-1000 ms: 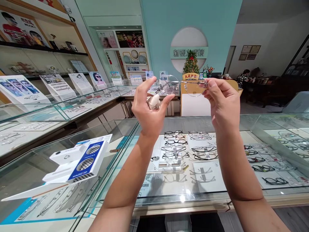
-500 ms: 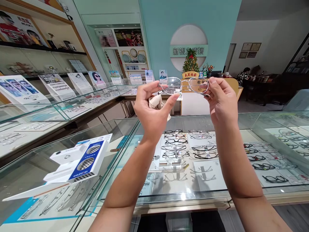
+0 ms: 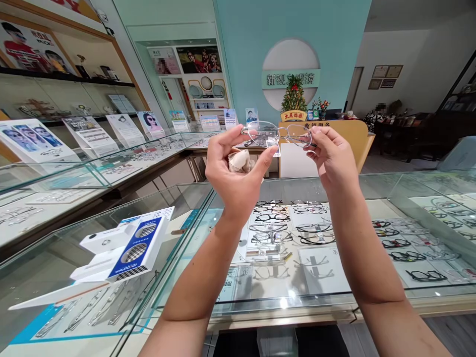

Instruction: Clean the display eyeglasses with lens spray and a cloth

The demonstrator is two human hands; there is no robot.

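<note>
A pair of thin metal-rimmed eyeglasses [image 3: 278, 133] with clear lenses is held up at chest height or above, over the glass display case. The fingers of my left hand [image 3: 234, 186] are closed on the glasses at the left lens's outer end, thumb stretched up below that lens. A crumpled off-white cloth [image 3: 239, 161] is tucked in the same palm. At the other end, my right hand [image 3: 338, 158] pinches the glasses near the right hinge. The glasses tilt slightly, and a small clear tag seems to show below the left lens.
Rows of spectacle frames [image 3: 273, 217] lie inside the glass case [image 3: 282, 298] below my hands. On the left glass top stands a white and blue box display [image 3: 136, 248]. Farther back are standing cards [image 3: 85, 136], a counter [image 3: 357, 139] with a plant [image 3: 293, 96], and a seated person.
My right hand has moved a little left and down, and the glasses have turned so the right lens looks narrower. My left hand stays nearly in place, still holding the cloth.
</note>
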